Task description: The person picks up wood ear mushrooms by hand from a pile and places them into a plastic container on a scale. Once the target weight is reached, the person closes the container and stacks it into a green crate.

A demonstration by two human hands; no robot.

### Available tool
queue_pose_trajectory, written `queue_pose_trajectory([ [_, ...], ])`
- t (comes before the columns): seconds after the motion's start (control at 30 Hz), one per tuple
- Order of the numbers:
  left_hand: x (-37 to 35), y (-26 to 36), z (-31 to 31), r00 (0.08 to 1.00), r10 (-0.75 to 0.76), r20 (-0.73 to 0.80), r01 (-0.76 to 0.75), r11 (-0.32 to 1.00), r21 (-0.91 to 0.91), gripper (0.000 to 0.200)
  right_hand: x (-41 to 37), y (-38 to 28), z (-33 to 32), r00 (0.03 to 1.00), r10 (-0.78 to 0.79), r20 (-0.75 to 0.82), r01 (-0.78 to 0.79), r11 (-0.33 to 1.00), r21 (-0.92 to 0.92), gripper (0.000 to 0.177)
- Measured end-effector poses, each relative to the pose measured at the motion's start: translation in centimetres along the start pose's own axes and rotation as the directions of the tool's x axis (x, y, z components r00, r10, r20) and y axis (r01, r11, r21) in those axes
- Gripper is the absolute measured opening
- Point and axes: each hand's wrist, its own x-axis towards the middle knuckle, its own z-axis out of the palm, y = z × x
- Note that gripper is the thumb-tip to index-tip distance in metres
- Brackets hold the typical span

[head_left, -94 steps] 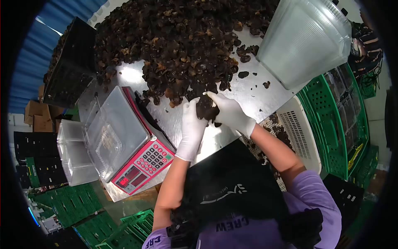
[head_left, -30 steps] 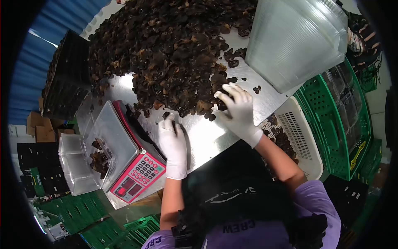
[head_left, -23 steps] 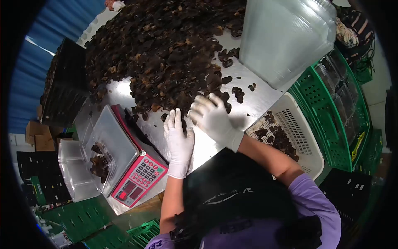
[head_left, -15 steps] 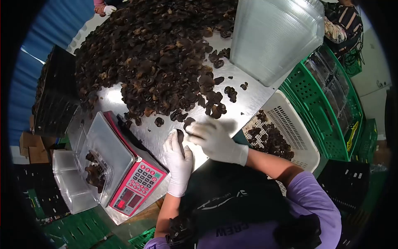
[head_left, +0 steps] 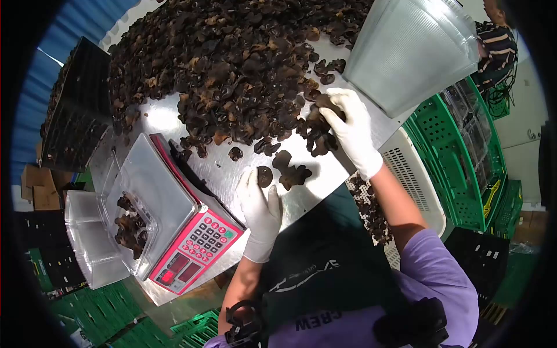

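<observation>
My left hand (head_left: 259, 214), in a white glove, holds a small round wood ear mushroom (head_left: 264, 176) between its fingers and thumb, low over the metal table (head_left: 229, 158). My right hand (head_left: 352, 130), gloved alike, has its thumb and fingers closed on dark wood ear pieces (head_left: 326, 107) at the right edge of the large heap (head_left: 238, 69). More pieces (head_left: 316, 139) lie just below its fingers. Between my hands a lobed wood ear cluster (head_left: 290, 171) rests on the table.
A red and white scale (head_left: 191, 249) stands left, with a clear plastic box (head_left: 148, 238) holding wood ears on its pan. Stacked clear containers (head_left: 415, 55) stand at the back right. A white basket (head_left: 420, 182) and green crates (head_left: 458, 156) are on the right, near another person (head_left: 496, 43).
My right hand has moved away from my left, up and right to the heap's edge, closing on pieces there. A lobed cluster now lies between my hands. The view has shifted slightly.
</observation>
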Motion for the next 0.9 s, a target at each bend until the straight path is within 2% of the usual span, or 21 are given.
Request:
queue_pose_trajectory([
  [0.03,0.1,0.1,0.0,0.999,0.03,0.011,-0.031,0.999,0.043,0.051,-0.9,-0.6,-0.6,0.998,0.054,-0.014,-0.053,0.993,0.103,0.023],
  [0.1,0.9,1.2,-0.4,0.998,0.061,0.023,-0.063,0.99,0.122,0.05,-2.8,-1.4,-1.5,0.998,0.058,0.0,-0.058,0.992,0.114,0.022],
  [0.2,2.4,2.0,-0.3,0.989,0.136,0.06,-0.142,0.983,0.113,0.055,-6.1,-0.5,-0.7,0.977,0.211,0.042,-0.21,0.894,0.395,0.025],
  [0.23,2.4,2.0,0.0,0.988,0.144,0.061,-0.15,0.982,0.113,0.055,-6.2,-1.4,-1.4,0.989,0.117,0.087,-0.129,0.981,0.148,0.028],
  [0.3,2.5,1.8,0.7,0.98,0.127,0.15,-0.153,0.973,0.175,0.051,-8.0,-0.9,-0.5,0.983,-0.098,0.154,0.103,0.994,-0.025,0.03],
  [0.37,2.3,1.7,0.3,0.983,0.094,0.156,-0.125,0.971,0.205,0.046,-7.9,-3.5,-1.2,0.915,0.015,0.404,-0.039,0.998,0.051,0.035],
  [0.4,2.3,1.6,-0.2,0.986,0.09,0.139,-0.119,0.967,0.224,0.045,-8.4,-3.0,-0.8,0.88,-0.112,0.462,0.094,0.994,0.061,0.044],
  [0.43,2.3,1.4,-0.6,0.989,0.086,0.122,-0.114,0.964,0.242,0.044,-9.3,-3.1,-1.0,0.86,-0.145,0.489,0.162,0.987,0.007,0.056],
  [0.5,2.8,1.9,-1.4,0.994,0.057,0.089,-0.073,0.981,0.183,0.049,-9.7,-3.4,-1.0,0.851,-0.163,0.5,0.184,0.983,0.006,0.064],
  [0.6,5.4,2.1,-0.9,0.998,0.07,-0.007,-0.068,0.984,0.163,0.039,-9.4,-3.2,-1.2,0.883,-0.155,0.443,0.166,0.986,0.014,0.068],
  [0.63,6.8,2.1,-0.3,0.994,0.106,-0.026,-0.098,0.969,0.228,0.037,-9.4,-3.2,-1.3,0.884,-0.155,0.442,0.166,0.986,0.014,0.068],
  [0.7,9.6,2.7,1.1,0.997,0.067,0.027,-0.073,0.946,0.316,0.039,-9.4,-3.1,-1.7,0.914,-0.154,0.376,0.166,0.986,-0.001,0.071],
  [0.77,11.8,2.2,2.9,0.988,-0.005,0.156,-0.086,0.815,0.574,0.042,-9.6,-3.0,-2.1,0.932,-0.144,0.334,0.158,0.987,-0.015,0.07],
  [0.83,12.9,1.6,3.4,0.988,0.05,0.143,-0.128,0.778,0.615,0.035,-8.6,-3.3,-3.1,0.949,-0.137,0.285,0.15,0.988,-0.025,0.069],
  [0.87,13.0,1.3,3.3,0.99,0.077,0.119,-0.132,0.807,0.576,0.033,-7.4,-3.3,-4.0,0.908,0.057,0.414,-0.049,0.998,-0.032,0.063],
  [0.9,12.9,1.2,2.9,0.99,0.099,0.097,-0.136,0.833,0.537,0.031,-6.3,-3.2,-4.5,0.81,0.242,0.534,-0.247,0.967,-0.063,0.057],
])
